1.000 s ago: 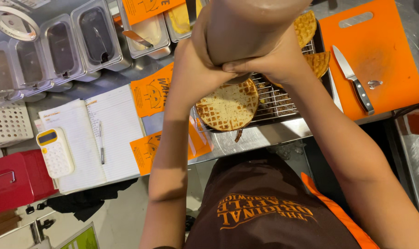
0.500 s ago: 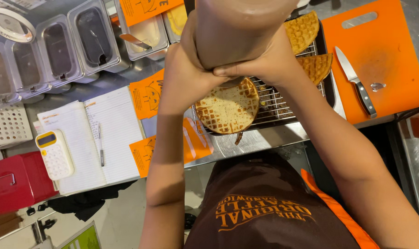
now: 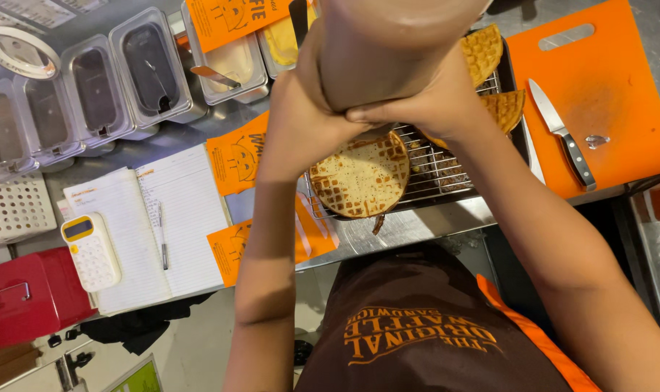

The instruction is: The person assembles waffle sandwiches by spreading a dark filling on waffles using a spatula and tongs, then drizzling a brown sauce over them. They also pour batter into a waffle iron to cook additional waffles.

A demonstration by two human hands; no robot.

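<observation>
Both of my hands grip a large brown squeeze bottle [image 3: 388, 51] held upside down over a wire rack [image 3: 439, 170]. My left hand [image 3: 301, 109] wraps its left side and my right hand [image 3: 424, 101] wraps the right, fingers meeting at the bottle's lower end. Directly below sits a round golden waffle [image 3: 359, 178] on the rack. Two more waffles lie further back, one at the top [image 3: 482, 51] and one to the right [image 3: 508, 109]. The bottle's nozzle is hidden behind my hands.
An orange cutting board [image 3: 606, 94] with a knife [image 3: 562, 134] lies to the right. Metal topping containers [image 3: 127, 72] line the back left. An open notebook [image 3: 148, 225] with a pen, a white-and-yellow calculator [image 3: 90, 250], orange paper sheets [image 3: 235, 156] and a red box [image 3: 25, 294] sit left.
My hands and the bottle have stayed over the round waffle; the view has shifted only slightly.
</observation>
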